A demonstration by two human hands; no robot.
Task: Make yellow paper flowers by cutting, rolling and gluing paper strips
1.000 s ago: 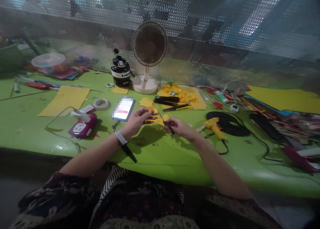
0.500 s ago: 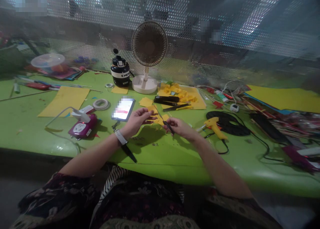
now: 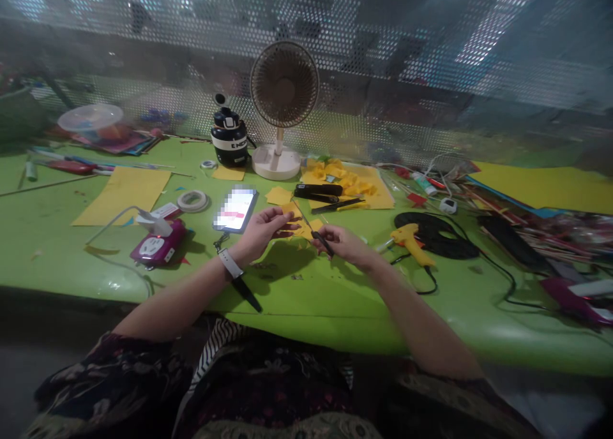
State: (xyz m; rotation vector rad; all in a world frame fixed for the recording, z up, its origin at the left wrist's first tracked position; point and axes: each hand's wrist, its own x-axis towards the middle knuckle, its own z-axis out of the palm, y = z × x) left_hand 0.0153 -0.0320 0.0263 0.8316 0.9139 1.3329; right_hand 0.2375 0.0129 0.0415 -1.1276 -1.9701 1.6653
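Note:
My left hand (image 3: 262,230) pinches a small piece of yellow paper (image 3: 293,210) over the green table (image 3: 306,292). My right hand (image 3: 343,242) is closed round the dark handles of small scissors (image 3: 313,230), whose blades point up and left into the paper. More yellow scraps (image 3: 306,230) lie under and between the two hands. A watch with a pale strap sits on my left wrist.
A lit phone (image 3: 235,209) lies left of my hands, near a tape roll (image 3: 193,200) and a purple power strip (image 3: 158,247). A desk fan (image 3: 283,107) and black bottle (image 3: 230,139) stand behind. A yellow glue gun (image 3: 410,241), cables and a stapler (image 3: 318,190) lie to the right.

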